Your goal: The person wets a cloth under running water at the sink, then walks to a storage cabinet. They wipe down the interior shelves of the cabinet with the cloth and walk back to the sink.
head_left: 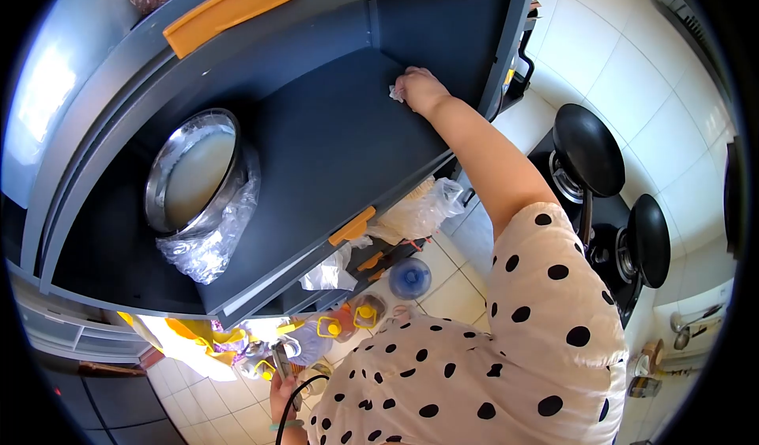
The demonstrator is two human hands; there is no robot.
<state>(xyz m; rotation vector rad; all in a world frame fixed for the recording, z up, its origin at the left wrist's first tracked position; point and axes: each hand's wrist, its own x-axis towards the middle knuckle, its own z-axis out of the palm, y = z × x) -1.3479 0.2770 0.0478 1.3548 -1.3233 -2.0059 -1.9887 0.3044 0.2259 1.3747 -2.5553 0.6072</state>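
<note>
My right hand point(421, 90) reaches into the far right part of a dark grey shelf compartment point(332, 128). Its fingers are closed on a crumpled white tissue point(396, 93), pressed against the shelf surface. My left hand point(282, 393) is low near my body, closed around a flat, phone-like device point(283, 366) seen edge-on. A black cable point(299, 390) runs close by it. On the left side of the same shelf stands a metal bowl point(158, 176) with pale cloudy liquid point(198, 178) inside. Clear plastic wrap point(209, 243) bunches along its lower side.
Orange handles point(253, 6) mark the shelf unit's edges. Plastic bags point(419, 212) sit on lower shelves. On the floor are yellow-handled bottles point(365, 312) and a blue water jug point(409, 278). Two black pans point(589, 151) rest on the stove at right.
</note>
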